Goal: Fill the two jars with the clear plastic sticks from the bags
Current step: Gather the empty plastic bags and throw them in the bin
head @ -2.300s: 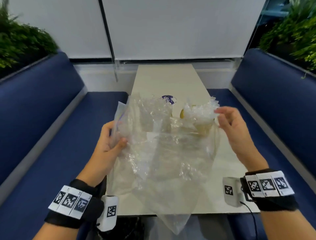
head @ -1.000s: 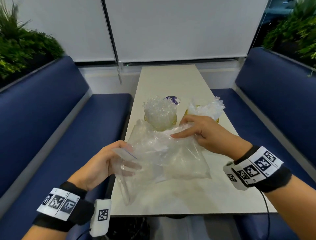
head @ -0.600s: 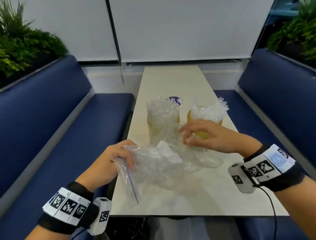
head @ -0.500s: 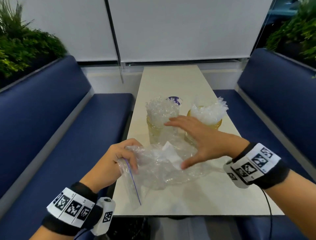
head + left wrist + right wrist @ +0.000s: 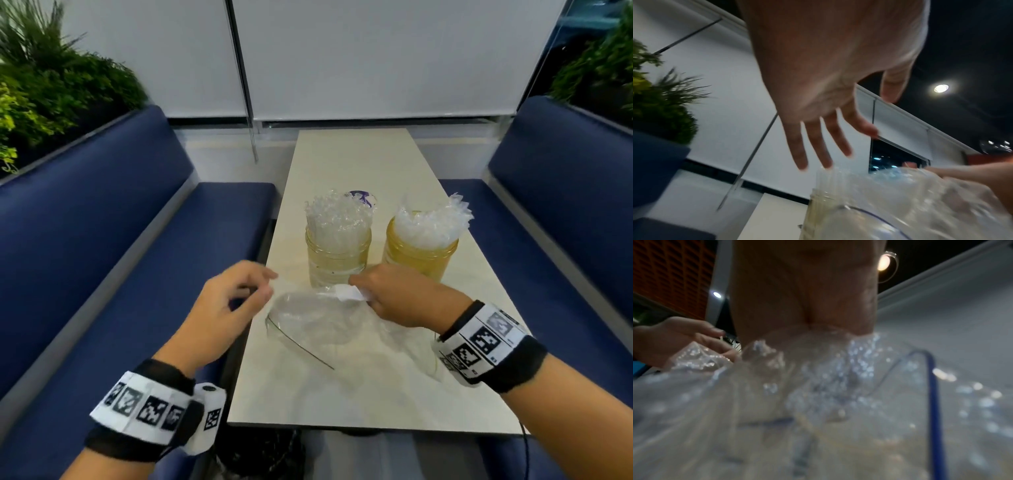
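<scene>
The right hand lies knuckles-up on the crumpled clear plastic bags, its fingers bent down over a small white slip at the bags' far edge; whether the fingers pinch the plastic or only press on it cannot be told, since the right wrist view is blurred and filled with film. The left hand hangs just off the table's left edge, fingers loosely spread and holding nothing, with its fingertips close to the bags' left end; the left wrist view confirms straight, parted fingers with nothing between them. The bags rest flat and emptied on the near half of the table, a dark zip line running along their near-left side. Directly beyond the bags stand 2 jars, upright and side by side. The left jar is packed with clear plastic sticks that rise well above its rim in a tight bundle. The right jar, yellowish in tint, is likewise filled, its contents standing above the rim in a looser, whiter mass. A small purple-and-white object shows partly behind the left jar; what it is cannot be made out. Both wrists carry black bands with 3 or more printed marker squares. Blue upholstered benches flank the table on both sides, with green plants behind the left backrest.
</scene>
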